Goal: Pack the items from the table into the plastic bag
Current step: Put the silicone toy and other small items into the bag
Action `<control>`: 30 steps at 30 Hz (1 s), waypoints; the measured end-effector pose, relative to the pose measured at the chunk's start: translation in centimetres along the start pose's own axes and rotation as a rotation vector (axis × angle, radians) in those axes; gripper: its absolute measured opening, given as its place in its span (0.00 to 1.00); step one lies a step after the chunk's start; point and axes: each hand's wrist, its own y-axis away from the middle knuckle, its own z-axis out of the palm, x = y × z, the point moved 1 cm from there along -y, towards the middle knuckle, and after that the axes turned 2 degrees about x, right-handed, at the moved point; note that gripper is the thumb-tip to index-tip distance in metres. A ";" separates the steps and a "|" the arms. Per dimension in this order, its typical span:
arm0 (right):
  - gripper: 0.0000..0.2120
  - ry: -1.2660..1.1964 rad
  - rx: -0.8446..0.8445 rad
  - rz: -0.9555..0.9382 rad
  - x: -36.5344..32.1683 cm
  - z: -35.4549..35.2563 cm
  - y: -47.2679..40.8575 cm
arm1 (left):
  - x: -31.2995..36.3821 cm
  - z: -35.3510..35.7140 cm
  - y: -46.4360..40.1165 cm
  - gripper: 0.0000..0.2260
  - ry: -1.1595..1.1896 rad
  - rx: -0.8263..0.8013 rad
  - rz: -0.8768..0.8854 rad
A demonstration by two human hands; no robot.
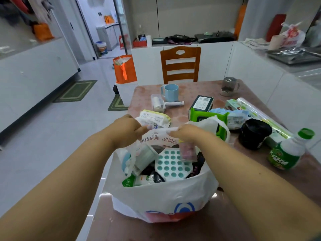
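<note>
The left hand (126,126) has its grip pinched on the far rim of the white plastic bag (161,193); just to its right, the right hand (186,133) has its grip pinched on the same rim, the two nearly touching. Below both grips the bag stands open on the worktop (243,214), already holding a teal dimpled tray (172,165), a white tub (145,158) and several packets. Just beyond the left grip lies a wipes pack (154,119); farther off stand a lint roller (157,102) and a blue cup (170,93). Beyond the right grip lies a green wipes pack (207,117) with a dark box (202,103) behind it. Right of the right grip sit a black jar (253,134), a long film roll (260,115) and a green-capped bottle (288,151).
</note>
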 end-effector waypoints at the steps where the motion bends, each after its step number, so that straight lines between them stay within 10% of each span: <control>1: 0.33 0.065 -0.012 -0.004 0.3 0.3 -0.2 | 0.8 -0.2 -0.2 0.28 0.052 0.017 0.019; 7: 0.21 0.041 0.044 -0.134 0.7 -0.5 2.6 | 4.5 -1.6 -1.9 0.23 0.319 0.111 0.048; 16: 0.09 -0.666 0.638 -0.489 3.4 -8.7 10.3 | 10.5 0.3 -4.7 0.19 0.824 0.125 0.051; 19: 0.07 -0.705 0.875 -0.266 10.1 -9.9 9.7 | 11.4 1.4 -5.1 0.19 0.869 0.105 0.061; 23: 0.15 -0.197 0.490 0.367 20.1 -3.7 6.3 | 11.9 2.2 -5.4 0.20 0.885 0.085 0.041; 30: 0.27 0.068 0.059 0.660 23.1 1.6 4.6 | 12.0 3.5 -5.6 0.20 0.898 0.037 0.018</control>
